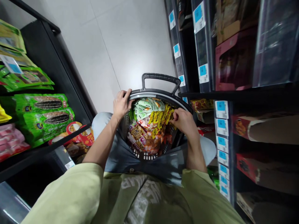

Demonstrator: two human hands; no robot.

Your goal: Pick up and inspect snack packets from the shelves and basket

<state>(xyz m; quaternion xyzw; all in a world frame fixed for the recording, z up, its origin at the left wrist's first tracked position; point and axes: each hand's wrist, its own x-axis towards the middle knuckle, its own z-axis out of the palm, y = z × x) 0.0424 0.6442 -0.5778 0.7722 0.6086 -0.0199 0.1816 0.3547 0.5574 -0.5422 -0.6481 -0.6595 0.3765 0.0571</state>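
A dark shopping basket stands between my knees, its black handle folded to the far side. My left hand is closed over the basket's rim at the far left. Inside the basket, my right hand pinches the end of a yellow snack packet at the right side. More yellow packets lie beside it, overlapping one another. Pale green packets fill the far part of the basket. Nearer me are orange-red packets and purple-and-brown packets. The lower layers are hidden.
On the left, a black shelf carries green snack bags and round red tubs. Shelving with blue-and-white price tags and open cardboard boxes rises close on my right. Grey tiled floor lies beyond the basket.
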